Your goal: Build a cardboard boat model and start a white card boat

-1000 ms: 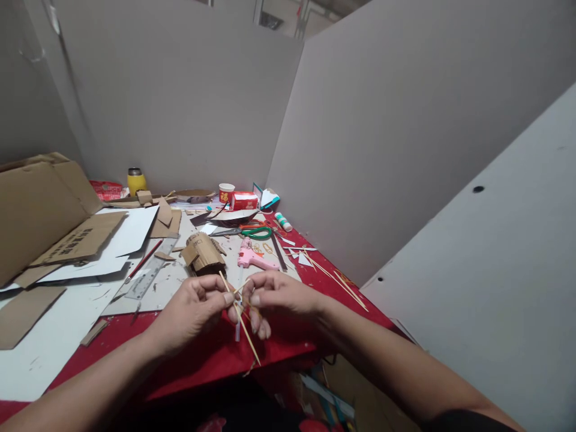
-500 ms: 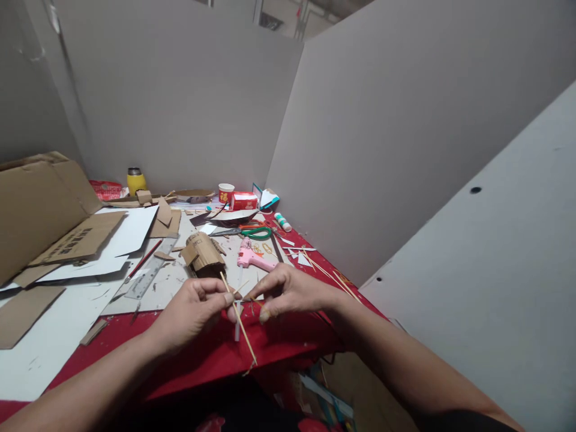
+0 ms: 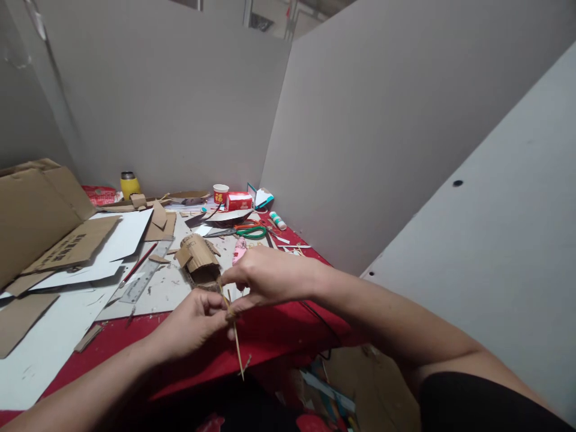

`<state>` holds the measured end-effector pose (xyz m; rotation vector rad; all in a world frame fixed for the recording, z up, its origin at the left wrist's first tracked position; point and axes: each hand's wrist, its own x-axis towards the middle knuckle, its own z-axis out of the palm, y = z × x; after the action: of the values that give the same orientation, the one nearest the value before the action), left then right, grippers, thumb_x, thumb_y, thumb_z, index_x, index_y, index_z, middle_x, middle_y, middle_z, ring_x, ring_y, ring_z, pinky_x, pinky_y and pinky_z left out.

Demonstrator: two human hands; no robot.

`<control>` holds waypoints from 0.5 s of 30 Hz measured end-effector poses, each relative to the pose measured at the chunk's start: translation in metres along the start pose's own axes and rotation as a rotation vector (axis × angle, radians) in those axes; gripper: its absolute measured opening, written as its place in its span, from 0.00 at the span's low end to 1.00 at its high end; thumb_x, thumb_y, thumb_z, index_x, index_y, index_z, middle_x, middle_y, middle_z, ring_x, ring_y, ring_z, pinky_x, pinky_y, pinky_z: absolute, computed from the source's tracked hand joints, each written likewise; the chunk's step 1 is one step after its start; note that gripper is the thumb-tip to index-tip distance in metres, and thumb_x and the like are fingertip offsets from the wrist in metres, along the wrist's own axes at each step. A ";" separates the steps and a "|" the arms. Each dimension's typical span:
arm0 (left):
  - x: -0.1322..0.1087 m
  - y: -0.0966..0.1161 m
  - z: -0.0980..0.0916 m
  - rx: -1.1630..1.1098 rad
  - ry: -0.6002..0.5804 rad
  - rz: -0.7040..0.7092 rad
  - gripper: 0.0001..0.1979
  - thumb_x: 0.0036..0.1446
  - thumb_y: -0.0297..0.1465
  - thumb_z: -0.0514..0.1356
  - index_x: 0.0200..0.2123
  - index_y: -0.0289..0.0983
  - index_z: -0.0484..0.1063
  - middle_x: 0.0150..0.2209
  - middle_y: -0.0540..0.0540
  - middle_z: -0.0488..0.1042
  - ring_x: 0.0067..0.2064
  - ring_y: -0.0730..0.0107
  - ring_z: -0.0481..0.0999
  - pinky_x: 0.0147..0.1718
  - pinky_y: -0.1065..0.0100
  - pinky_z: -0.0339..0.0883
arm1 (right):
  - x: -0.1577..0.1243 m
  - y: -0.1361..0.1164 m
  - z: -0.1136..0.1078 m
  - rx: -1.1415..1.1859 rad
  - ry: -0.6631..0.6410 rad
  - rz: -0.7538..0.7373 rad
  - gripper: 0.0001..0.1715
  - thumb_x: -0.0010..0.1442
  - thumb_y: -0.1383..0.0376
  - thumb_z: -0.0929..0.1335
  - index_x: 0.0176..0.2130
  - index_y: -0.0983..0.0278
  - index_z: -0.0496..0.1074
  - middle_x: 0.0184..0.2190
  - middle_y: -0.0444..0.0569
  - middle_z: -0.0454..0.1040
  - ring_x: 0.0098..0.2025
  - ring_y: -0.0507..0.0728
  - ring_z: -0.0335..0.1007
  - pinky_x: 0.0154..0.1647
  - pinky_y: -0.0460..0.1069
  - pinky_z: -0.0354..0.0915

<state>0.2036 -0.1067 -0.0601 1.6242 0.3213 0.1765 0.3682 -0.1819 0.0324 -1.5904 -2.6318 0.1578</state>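
Thin wooden sticks (image 3: 238,347) meet in a crossing between the fingertips of my left hand (image 3: 193,318), which is closed on them. One long stick points down toward the table's front edge. My right hand (image 3: 274,276) bends over the crossing, its thumb close to the left fingertips. Its fingers pinch a thin yellowish rubber band (image 3: 224,294) at the sticks; how far it goes round them is hidden. Just beyond the hands lies a rounded corrugated-cardboard body (image 3: 200,255), its open end facing me. A pink glue gun (image 3: 239,249) is mostly covered by my right hand.
Scissors (image 3: 252,231) with green and orange handles lie behind the glue gun. A ruler (image 3: 146,276) and a red pencil (image 3: 139,264) are at left, beside cardboard sheets (image 3: 76,243). A paper cup (image 3: 220,193) and yellow bottle (image 3: 129,186) stand near the grey partition (image 3: 180,108).
My right hand has moved left and over the sticks, bringing the rubber band to their crossing. The long stick now points more steeply down. The glue gun has become mostly hidden.
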 end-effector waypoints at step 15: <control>-0.006 0.010 0.010 0.032 0.133 0.074 0.16 0.58 0.39 0.57 0.26 0.34 0.72 0.24 0.47 0.73 0.28 0.71 0.68 0.33 0.68 0.61 | 0.002 0.035 0.014 0.788 -0.216 0.186 0.23 0.52 0.54 0.72 0.40 0.70 0.77 0.23 0.45 0.74 0.24 0.48 0.68 0.23 0.41 0.61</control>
<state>0.2021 -0.1180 -0.0507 1.6608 0.3679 0.3378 0.3968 -0.1647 0.0141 -1.5423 -2.0833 1.2496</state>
